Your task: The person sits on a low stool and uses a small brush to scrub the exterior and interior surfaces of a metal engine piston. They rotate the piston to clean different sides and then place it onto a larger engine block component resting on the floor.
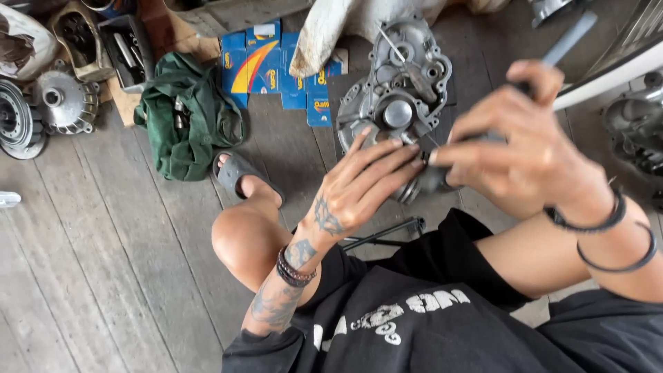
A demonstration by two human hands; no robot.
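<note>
Fingers of left hand (359,186) touch engine cover (397,90); right hand (518,148) grip holds tool (563,45)

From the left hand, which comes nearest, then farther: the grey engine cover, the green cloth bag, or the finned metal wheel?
Measured from the left hand:
1. Grey engine cover, just above, fingertips touching it.
2. Green cloth bag, farther left.
3. Finned metal wheel, far left.

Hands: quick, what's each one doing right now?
Left hand: open, fingers flat against the metal engine cover.
Right hand: closed on a grey-handled tool.
</note>
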